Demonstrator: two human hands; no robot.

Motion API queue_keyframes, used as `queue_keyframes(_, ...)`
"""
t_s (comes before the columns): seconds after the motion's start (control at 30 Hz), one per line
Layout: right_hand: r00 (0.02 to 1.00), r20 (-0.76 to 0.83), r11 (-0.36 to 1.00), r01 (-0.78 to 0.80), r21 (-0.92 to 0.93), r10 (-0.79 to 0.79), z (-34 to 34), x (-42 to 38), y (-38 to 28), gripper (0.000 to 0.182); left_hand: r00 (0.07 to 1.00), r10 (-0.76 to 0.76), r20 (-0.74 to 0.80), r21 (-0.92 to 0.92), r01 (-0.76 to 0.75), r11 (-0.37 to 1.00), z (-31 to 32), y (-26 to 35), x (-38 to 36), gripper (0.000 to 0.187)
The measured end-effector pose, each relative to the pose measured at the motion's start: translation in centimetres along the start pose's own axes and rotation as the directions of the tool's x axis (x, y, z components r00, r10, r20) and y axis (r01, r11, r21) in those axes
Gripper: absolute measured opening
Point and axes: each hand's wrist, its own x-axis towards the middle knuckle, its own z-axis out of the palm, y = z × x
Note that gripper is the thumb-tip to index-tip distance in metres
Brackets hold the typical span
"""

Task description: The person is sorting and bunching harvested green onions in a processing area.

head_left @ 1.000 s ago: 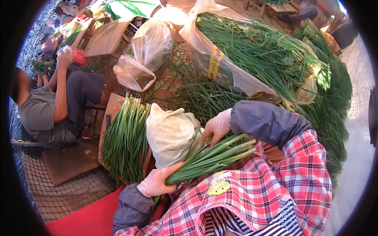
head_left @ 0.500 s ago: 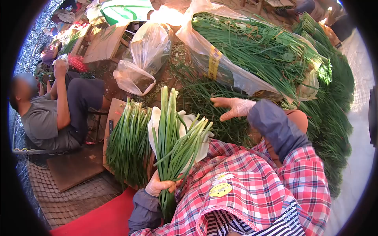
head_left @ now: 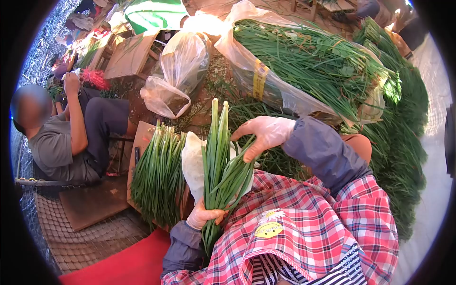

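My left hand (head_left: 206, 214) is closed around the lower leafy part of a bunch of garlic chives (head_left: 216, 159). The pale cut ends point up, and some stalks fan out to the right. My right hand (head_left: 268, 133), in a thin clear glove, is at the upper ends of those slanting stalks, thumb and fingers apart; it hides their tips. Behind the bunch is a whitish cloth (head_left: 192, 164). Just left of it, a pile of trimmed chives (head_left: 159, 175) lies on a wooden board (head_left: 141, 134).
A large plastic bag (head_left: 280, 88) of chives lies open beyond my right hand, with a heap of chives (head_left: 399, 156) farther right. A tied clear bag (head_left: 178, 66) stands ahead. Another person (head_left: 61, 142) sits at left. A brown board (head_left: 92, 202) lies lower left.
My right hand has moved left and slightly down to the slanting stalks. My left hand and the bunch have shifted slightly right, and the slanting stalks' pale tips are now hidden.
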Motion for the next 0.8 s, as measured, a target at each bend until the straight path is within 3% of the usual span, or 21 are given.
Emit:
queue_keyframes(0.07,0.976,0.037,0.961,-0.218,0.171,0.214,0.4,1.1,-0.9,0.07,1.0,-0.007,-0.01,0.013,0.008,1.0,0.1,0.0,0.0,0.065)
queue_keyframes(0.13,0.914,-0.069,0.902,-0.381,0.203,0.401,0.5,2.6,0.9,0.069,1.0,-0.006,-0.017,0.024,0.007,1.0,0.1,-0.3,0.2,0.066)
queue_keyframes(0.2,0.865,-0.186,0.885,-0.454,0.107,0.466,0.3,2.9,3.3,0.074,1.0,0.011,-0.004,0.046,-0.011,0.999,0.5,-0.1,0.0,0.065)
queue_keyframes(0.23,0.911,-0.212,0.933,-0.326,0.152,0.353,1.2,2.7,4.5,0.074,1.0,0.026,0.001,0.055,-0.026,0.998,0.6,0.0,0.1,0.065)
queue_keyframes(0.27,0.959,-0.178,0.909,-0.137,0.394,0.222,2.4,3.0,4.4,0.061,1.0,0.005,-0.015,0.036,-0.004,0.999,0.5,-0.1,0.1,0.064)
queue_keyframes(0.33,0.982,0.062,0.684,-0.169,0.709,0.178,2.6,2.3,2.5,0.044,0.998,-0.051,-0.04,-0.005,0.051,0.999,0.2,-0.5,0.2,0.064)
queue_keyframes(0.43,0.913,0.002,0.543,-0.245,0.803,0.408,2.2,2.5,2.3,0.03,0.998,-0.012,0.06,-0.058,0.015,0.998,-0.7,-1.1,0.3,0.063)
queue_keyframes(0.53,0.876,-0.289,0.436,0.102,0.894,0.387,1.5,1.9,3.3,0.026,0.989,-0.009,0.146,-0.156,0.032,0.987,-0.9,-1.2,0.6,0.062)
queue_keyframes(0.6,0.768,-0.459,0.254,0.383,0.888,0.447,-0.6,0.2,6.0,0.025,0.985,0.021,0.169,-0.165,0.007,0.986,-1.0,-1.5,0.4,0.055)
queue_keyframes(0.67,0.659,-0.547,0.356,0.416,0.837,0.516,-3.0,-3.3,9.5,0.041,0.98,0.064,0.189,-0.22,-0.022,0.975,-1.3,-2.0,0.4,0.048)
queue_keyframes(0.7,0.669,-0.522,0.74,-0.065,0.669,0.53,-2.7,-4.5,10.2,0.048,0.976,0.092,0.196,-0.274,-0.036,0.961,-1.7,-2.6,0.5,0.044)
queue_keyframes(0.73,0.664,-0.503,0.826,-0.516,0.228,0.554,-2.3,-5.3,9.9,0.056,0.972,0.12,0.201,-0.325,-0.05,0.945,-2.0,-2.9,0.6,0.04)
queue_keyframes(0.77,0.645,-0.5,0.578,-0.756,-0.307,0.577,-1.9,-5.6,9.7,0.064,0.98,0.132,0.152,-0.304,-0.081,0.949,-2.0,-3.0,0.7,0.034)
queue_keyframes(0.8,0.664,-0.403,0.7,-0.71,-0.076,0.63,-1.8,-5.5,9.4,0.08,0.972,0.143,0.185,-0.307,-0.081,0.948,-2.3,-2.9,1.1,0.035)
